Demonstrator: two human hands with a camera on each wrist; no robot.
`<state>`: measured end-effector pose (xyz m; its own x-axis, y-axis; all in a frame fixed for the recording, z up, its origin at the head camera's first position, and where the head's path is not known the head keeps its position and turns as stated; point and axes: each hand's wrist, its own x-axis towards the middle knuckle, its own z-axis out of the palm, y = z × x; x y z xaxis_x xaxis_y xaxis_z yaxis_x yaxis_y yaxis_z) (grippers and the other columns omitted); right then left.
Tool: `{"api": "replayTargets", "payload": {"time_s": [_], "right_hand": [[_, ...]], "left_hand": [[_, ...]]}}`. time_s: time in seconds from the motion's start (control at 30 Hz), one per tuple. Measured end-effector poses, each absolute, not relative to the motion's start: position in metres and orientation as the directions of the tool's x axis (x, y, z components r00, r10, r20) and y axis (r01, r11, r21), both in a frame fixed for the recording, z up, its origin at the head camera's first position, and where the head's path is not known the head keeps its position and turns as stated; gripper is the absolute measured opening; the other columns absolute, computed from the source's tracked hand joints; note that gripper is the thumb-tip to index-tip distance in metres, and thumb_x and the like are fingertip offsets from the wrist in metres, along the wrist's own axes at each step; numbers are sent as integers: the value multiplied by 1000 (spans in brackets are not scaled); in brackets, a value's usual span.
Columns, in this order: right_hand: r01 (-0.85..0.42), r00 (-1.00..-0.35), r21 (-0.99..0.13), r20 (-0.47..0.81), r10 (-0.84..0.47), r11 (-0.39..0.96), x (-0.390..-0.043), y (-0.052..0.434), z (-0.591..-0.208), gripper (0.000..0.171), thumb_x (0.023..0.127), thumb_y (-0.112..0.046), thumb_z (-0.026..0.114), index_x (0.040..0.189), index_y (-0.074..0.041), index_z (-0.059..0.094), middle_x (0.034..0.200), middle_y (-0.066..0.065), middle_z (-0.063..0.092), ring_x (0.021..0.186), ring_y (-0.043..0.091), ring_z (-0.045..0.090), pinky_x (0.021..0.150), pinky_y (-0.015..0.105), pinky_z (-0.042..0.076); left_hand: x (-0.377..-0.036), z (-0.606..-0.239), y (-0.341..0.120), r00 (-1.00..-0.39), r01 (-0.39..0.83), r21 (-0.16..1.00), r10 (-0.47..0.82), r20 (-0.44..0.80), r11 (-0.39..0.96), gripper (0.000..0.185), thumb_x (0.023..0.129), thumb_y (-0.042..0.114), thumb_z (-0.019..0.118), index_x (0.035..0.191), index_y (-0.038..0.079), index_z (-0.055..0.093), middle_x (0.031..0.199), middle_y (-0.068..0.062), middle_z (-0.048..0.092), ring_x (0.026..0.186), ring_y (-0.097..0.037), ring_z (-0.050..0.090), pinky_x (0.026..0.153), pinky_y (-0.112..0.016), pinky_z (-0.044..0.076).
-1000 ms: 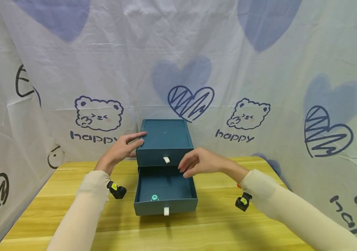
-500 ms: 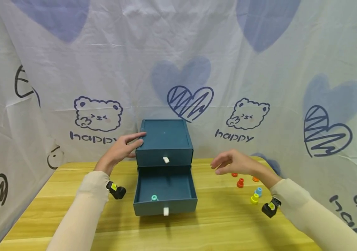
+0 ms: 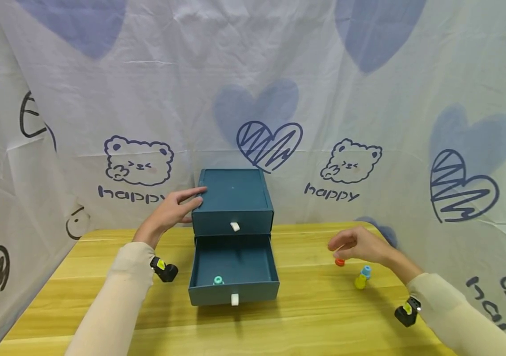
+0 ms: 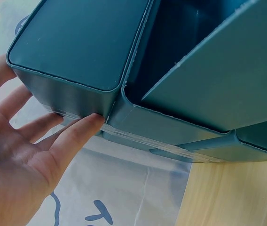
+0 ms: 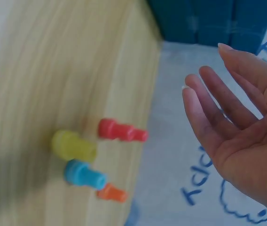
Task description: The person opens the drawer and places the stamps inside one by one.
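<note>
Box [image 3: 232,190] may slide, so the spread left hand [image 3: 170,211] touches its left side. Right hand [image 3: 360,245], fingers apart, holds nothing near a red peg [image 3: 339,262].

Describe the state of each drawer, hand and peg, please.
Upper drawer, shut
Lower drawer, open
Green peg, inside lower drawer
Left hand, open, touching cabinet
Right hand, open, empty
Yellow peg, upright
Blue peg, upright
Front red peg, upright
Rear red peg, partly hidden
Orange peg, upright
</note>
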<state>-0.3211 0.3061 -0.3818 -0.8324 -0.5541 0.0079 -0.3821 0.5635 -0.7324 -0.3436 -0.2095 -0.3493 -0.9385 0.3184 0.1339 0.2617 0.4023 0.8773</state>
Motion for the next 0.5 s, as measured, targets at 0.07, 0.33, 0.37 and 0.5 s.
{"api": "replayTargets", "payload": {"time_s": [0.07,0.33,0.37,0.5], "right_hand": [[-381,-838,-731,14,-545,566,-323,312,-390,25,92,-11,77,115,1,74,115,21,76,99,18,76,82,22,62],[-370,-882,-709,65,-466,601,-335,326,-413,24,92,-6,76,113,4,73,112,24,75,100,32,75,80,19,60],[-368,-887,-702,69,-456,609,-337,327,-416,25,92,-7,76,114,5,73,114,25,75,101,32,74,80,19,60],[-342,-906,-696,65,-418,631,-344,332,-426,32,92,-10,77,118,8,71,119,28,73,106,37,72,81,18,59]], "left_hand": [[-343,-349,-210,-939,259,877,317,131,405,57,109,37,51,160,15,40,171,-20,21,153,-48,31,110,-65,46],[-343,-350,-211,-943,256,875,307,132,411,57,109,39,52,160,16,41,171,-20,22,153,-48,32,110,-65,47],[-343,-350,-211,-942,258,874,306,134,411,57,109,38,52,160,16,41,171,-20,22,153,-48,32,110,-64,47],[-343,-350,-211,-941,259,877,310,135,406,57,109,39,52,160,16,41,171,-19,22,153,-47,31,110,-64,47]]}}
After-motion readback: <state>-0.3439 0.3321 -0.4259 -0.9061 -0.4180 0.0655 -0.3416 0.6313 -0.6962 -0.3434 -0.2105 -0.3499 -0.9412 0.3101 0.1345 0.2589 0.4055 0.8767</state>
